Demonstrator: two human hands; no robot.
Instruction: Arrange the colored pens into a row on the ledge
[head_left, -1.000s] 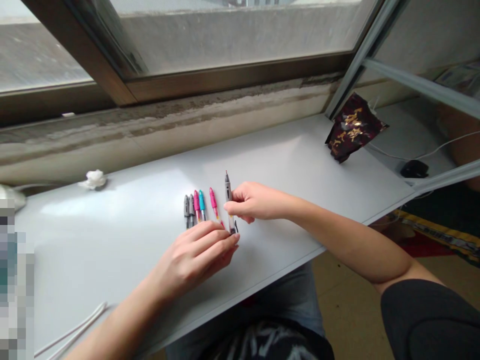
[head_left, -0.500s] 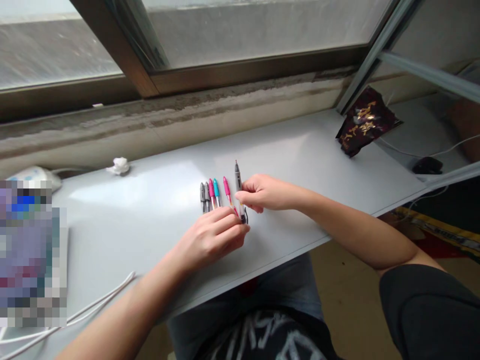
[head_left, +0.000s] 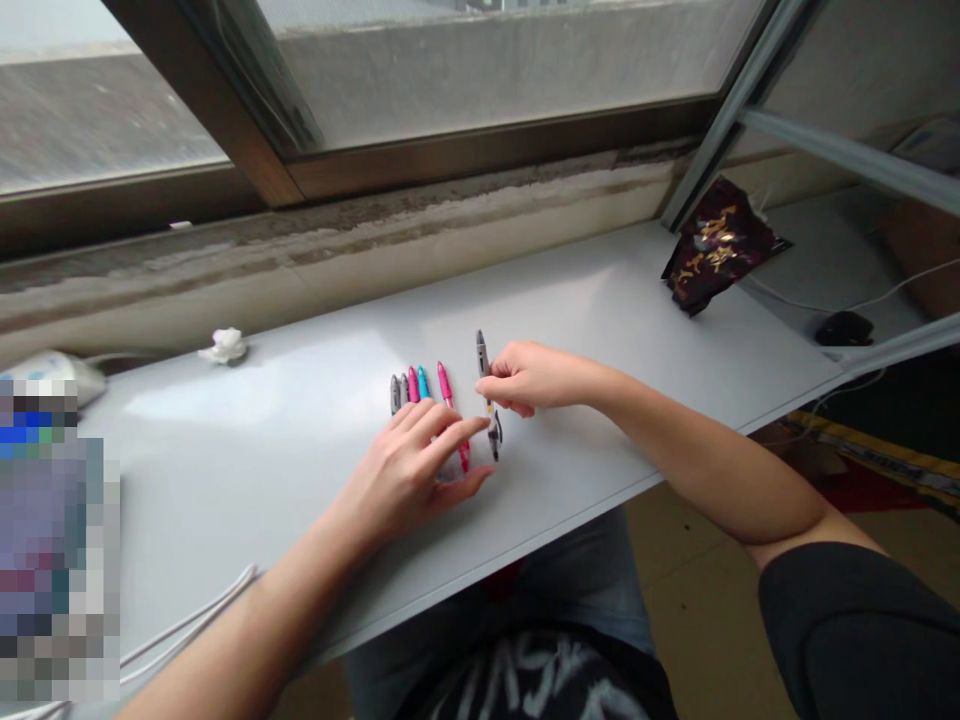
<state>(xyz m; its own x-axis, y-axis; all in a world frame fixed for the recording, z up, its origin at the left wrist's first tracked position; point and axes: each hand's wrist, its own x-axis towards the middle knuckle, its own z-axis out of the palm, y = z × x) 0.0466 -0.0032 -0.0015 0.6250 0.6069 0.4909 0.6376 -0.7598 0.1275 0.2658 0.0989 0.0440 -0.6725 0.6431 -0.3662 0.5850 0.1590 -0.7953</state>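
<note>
A grey and clear pen (head_left: pixel 482 358) is pinched between the thumb and fingers of my right hand (head_left: pixel 529 377), its clip end toward me. My left hand (head_left: pixel 420 455) hovers over the row of pens, thumb and index finger spread beside the clip end. Under and beyond its fingers lie two grey pens (head_left: pixel 395 392), a pink pen (head_left: pixel 413 384) and a teal pen (head_left: pixel 424 382), their lower parts hidden. Another pink pen (head_left: pixel 444 381) lies slightly apart, between that row and the held pen.
On the grey-white table (head_left: pixel 300 470) are a crumpled white tissue (head_left: pixel 226 345) at the back left and a dark snack bag (head_left: pixel 716 245) at the back right. A white cable (head_left: pixel 195 620) lies front left. Beyond the metal frame sits a black mouse (head_left: pixel 845 328).
My left thumb and index finger have opened away from the pen's clip end. The pen in my right hand has shifted slightly toward me. The view has moved a little.
</note>
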